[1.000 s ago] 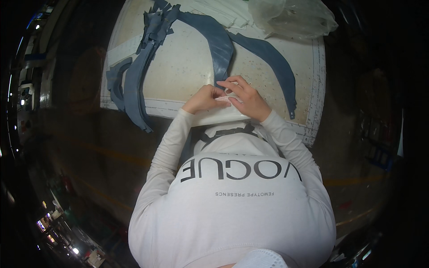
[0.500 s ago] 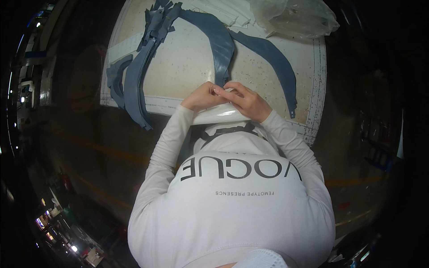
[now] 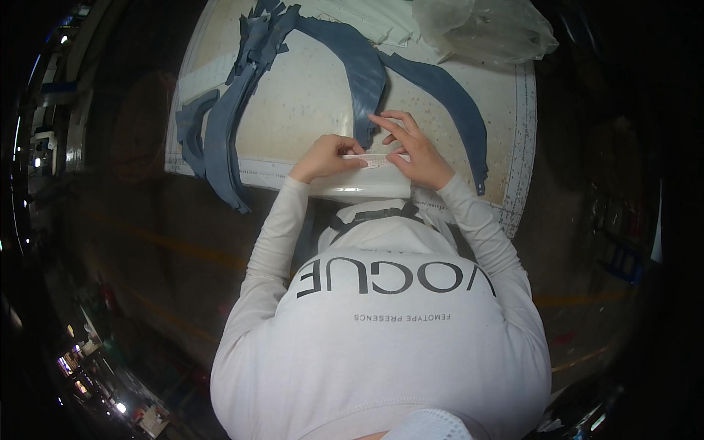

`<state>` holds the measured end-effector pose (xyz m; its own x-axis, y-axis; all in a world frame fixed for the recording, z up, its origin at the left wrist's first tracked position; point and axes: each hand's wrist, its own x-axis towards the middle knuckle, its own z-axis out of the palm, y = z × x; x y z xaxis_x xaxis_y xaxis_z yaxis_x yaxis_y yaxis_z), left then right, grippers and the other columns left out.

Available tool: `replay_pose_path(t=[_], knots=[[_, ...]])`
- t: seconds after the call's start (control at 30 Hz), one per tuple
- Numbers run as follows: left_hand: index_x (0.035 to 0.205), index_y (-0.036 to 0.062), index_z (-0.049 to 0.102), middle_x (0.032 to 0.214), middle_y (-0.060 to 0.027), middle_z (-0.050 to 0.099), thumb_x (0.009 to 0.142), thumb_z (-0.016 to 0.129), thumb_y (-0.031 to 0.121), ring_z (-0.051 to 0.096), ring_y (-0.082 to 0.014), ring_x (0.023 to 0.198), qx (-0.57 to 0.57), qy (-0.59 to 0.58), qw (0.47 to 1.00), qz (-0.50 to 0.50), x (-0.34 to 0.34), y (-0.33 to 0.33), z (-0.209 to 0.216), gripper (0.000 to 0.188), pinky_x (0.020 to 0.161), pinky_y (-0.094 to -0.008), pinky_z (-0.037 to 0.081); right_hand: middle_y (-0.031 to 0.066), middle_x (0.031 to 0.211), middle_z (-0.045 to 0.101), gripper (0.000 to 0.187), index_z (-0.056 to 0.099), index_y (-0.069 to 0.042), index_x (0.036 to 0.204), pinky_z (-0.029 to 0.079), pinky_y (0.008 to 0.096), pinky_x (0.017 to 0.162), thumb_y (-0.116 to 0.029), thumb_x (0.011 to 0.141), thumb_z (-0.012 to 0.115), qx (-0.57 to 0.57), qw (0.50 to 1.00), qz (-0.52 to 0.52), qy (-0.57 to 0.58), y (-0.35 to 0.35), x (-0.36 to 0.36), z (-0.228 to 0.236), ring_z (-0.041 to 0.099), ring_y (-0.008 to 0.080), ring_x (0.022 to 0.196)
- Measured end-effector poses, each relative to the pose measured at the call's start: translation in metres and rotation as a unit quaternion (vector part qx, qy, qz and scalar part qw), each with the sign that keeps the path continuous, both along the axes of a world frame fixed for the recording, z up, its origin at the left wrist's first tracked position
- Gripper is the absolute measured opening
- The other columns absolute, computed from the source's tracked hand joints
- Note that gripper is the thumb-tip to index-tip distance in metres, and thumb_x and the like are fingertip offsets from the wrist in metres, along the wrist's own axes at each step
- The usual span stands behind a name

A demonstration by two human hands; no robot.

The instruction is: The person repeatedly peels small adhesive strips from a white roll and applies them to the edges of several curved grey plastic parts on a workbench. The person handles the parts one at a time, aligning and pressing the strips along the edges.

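Note:
My left hand [image 3: 329,158] pinches a narrow white strip with small printed marks [image 3: 377,159] between thumb and fingers. At the strip's right end is the thumb of my right hand [image 3: 421,155]; the other fingers of that hand are spread, one fingertip reaching to a curved blue-grey sheet piece [image 3: 364,73]. The near end of this piece lies just beyond the strip. Below both hands, a glossy white sheet or roll [image 3: 367,185] lies along the table's front edge. What the strip is, I cannot make out.
A second curved blue-grey piece [image 3: 447,92] lies to the right. On the left, a stack of similar pieces [image 3: 220,139] overhangs the front edge of the pale table [image 3: 293,95], with a bunched heap [image 3: 257,40] behind. A clear plastic bag [image 3: 488,29] sits at the far right.
My hands were together over the near end of the curved piece. My right hand has moved right and spread its fingers, and the white strip now shows between the hands.

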<state>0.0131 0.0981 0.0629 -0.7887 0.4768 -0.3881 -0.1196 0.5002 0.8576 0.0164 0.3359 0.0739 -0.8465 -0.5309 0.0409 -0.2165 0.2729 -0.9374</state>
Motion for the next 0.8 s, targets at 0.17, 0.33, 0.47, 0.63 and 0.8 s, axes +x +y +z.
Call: replay_pose_path(t=[0.17,0.33,0.47,0.63,0.8], knots=[[0.087,0.0010,0.075,0.069,-0.0028,0.067,0.082,0.074,0.016,0.057,-0.0072,0.065,0.030,-0.007,0.999,0.031,0.001,-0.003,-0.008,0.015,0.062,-0.0244,0.046,0.0134,0.142,0.039,0.070,0.052,-0.018,0.138,0.054,0.0367,0.092,0.013,0.075,0.058,0.006,0.988,0.022,0.151,-0.013,0.005,-0.007,0.055,0.0320,0.120],[0.088,0.0009,0.075,0.072,0.0005,0.067,0.086,0.071,0.012,0.055,-0.0051,0.066,0.012,-0.005,1.000,0.007,0.000,-0.004,-0.011,0.012,0.061,-0.0212,0.044,0.0140,0.142,0.042,0.062,0.057,-0.012,0.133,0.055,0.0332,0.088,0.012,0.076,0.060,0.002,0.982,0.001,0.190,-0.025,0.013,-0.016,0.063,0.0276,0.108],[0.089,0.0015,0.075,0.073,0.0006,0.067,0.086,0.072,0.012,0.054,-0.0052,0.066,0.043,-0.032,0.998,0.014,0.001,-0.006,-0.014,0.012,0.062,-0.0207,0.044,0.0132,0.140,0.044,0.059,0.057,-0.011,0.132,0.057,0.0328,0.084,0.012,0.078,0.061,0.002,0.979,-0.006,0.203,-0.025,0.015,-0.018,0.064,0.0255,0.104],[0.094,0.0010,0.074,0.077,-0.0022,0.068,0.083,0.074,0.011,0.057,-0.0061,0.069,0.056,-0.007,0.998,-0.013,0.004,-0.004,-0.020,0.015,0.065,-0.0222,0.046,0.0106,0.137,0.047,0.058,0.054,-0.010,0.135,0.057,0.0294,0.080,0.009,0.080,0.063,-0.116,0.990,-0.081,0.021,-0.024,0.016,-0.027,0.064,0.0184,0.102],[0.094,0.0020,0.073,0.084,-0.0076,0.070,0.082,0.074,0.012,0.065,-0.0149,0.071,0.004,0.183,0.983,0.000,0.013,0.008,-0.018,0.016,0.067,-0.0277,0.051,0.0064,0.118,0.059,0.034,0.066,-0.009,0.114,0.052,0.0249,0.075,0.001,0.082,0.068,-0.122,0.977,-0.127,-0.119,-0.018,-0.012,-0.039,0.063,0.0149,0.094]])
